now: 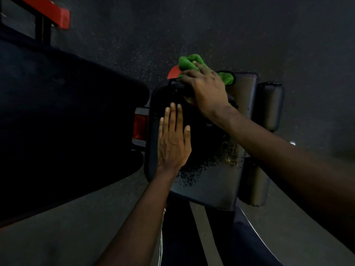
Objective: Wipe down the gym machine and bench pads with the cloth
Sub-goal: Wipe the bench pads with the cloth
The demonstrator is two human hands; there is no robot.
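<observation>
Head view, fingers first: the right hand's fingers (pixel 196 64) are curled over a bunched green cloth (pixel 189 63), gripping it and pressing it onto the far edge of a small dark seat pad (pixel 217 181), at the pad's 12 o'clock. One corner of the cloth sticks out from under the right hand (pixel 207 89) toward 2 o'clock and lies flat on the pad. The left hand's fingers (pixel 172 116) are straight and close together, pointing to 12 o'clock; they hold nothing. The left hand (pixel 172 143) rests palm-down on the pad's 9 o'clock side, just beside the right wrist and apart from the cloth. Both bare forearms come in from 5 and 6 o'clock.

Dark specks (pixel 221 156) are scattered over the pad's middle, at 3 o'clock from the left hand. Two dark roller pads (pixel 270 106) (pixel 255 181) stand just beside the seat pad's 3 o'clock edge, one farther off than the other. A large dark bench pad (pixel 57 121) fills the frame at 9 o'clock, with a red frame piece (pixel 140 127) showing between it and the seat pad. A red bar (pixel 53 12) sits at 11 o'clock. Speckled dark flooring (pixel 211 25) lies beyond. Dark trousers with a white stripe (pixel 176 237) show at 6 o'clock
</observation>
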